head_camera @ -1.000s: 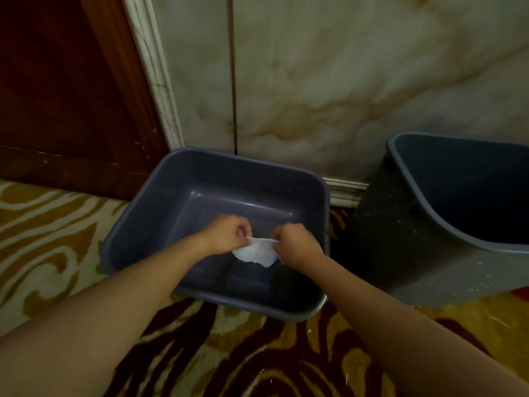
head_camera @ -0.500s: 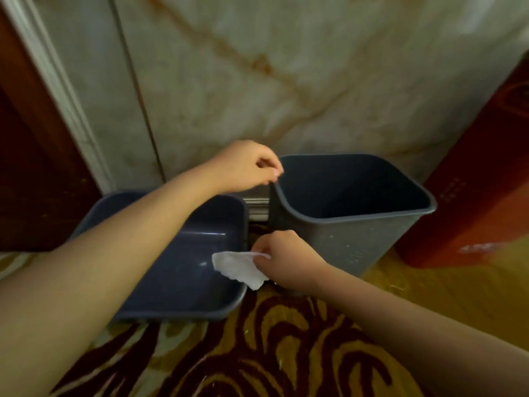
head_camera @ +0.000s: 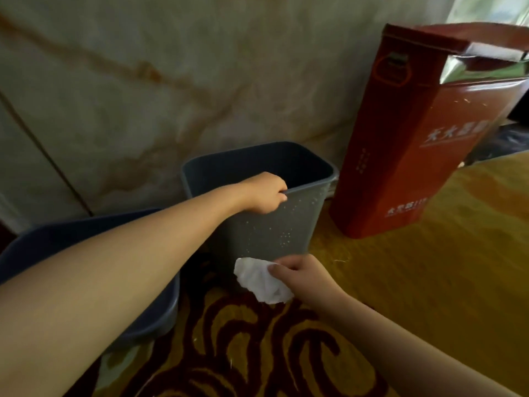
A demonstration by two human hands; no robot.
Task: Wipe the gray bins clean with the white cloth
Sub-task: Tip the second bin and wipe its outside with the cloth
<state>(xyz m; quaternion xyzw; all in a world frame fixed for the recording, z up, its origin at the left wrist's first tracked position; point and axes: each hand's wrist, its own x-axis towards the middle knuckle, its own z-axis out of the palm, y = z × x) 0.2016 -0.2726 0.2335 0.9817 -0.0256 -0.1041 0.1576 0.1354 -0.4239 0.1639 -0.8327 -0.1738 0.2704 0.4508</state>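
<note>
Carpet [head_camera: 415,267] with a yellow ground and dark red swirls covers the floor, and a marble-patterned wall [head_camera: 143,81] with brownish veins rises behind everything. At far left, a low gray bin [head_camera: 160,319] sits on the carpet near the wall; the person's left forearm crosses over it and hides most of its opening, so its contents cannot be told. Just to its right stands a taller gray bin [head_camera: 269,230], upright, its outer front face dotted with small pale specks and its visible interior dark, with nothing seen inside. The left hand [head_camera: 264,193] reaches across to this taller bin and is curled closed over its near rim, fingers hooked inside and thumb outside. Below, in front of the taller bin's base, the right hand [head_camera: 303,277] pinches a crumpled white cloth [head_camera: 262,280] between thumb and fingers; the cloth hangs to the left of the hand, close to the bin's lower front wall, though contact with it cannot be told. Further right, just beside the taller bin, a red box [head_camera: 415,156] printed with pale characters stands tall on the carpet, leaning in this wide view, its top edge showing a shiny reflective panel.
</note>
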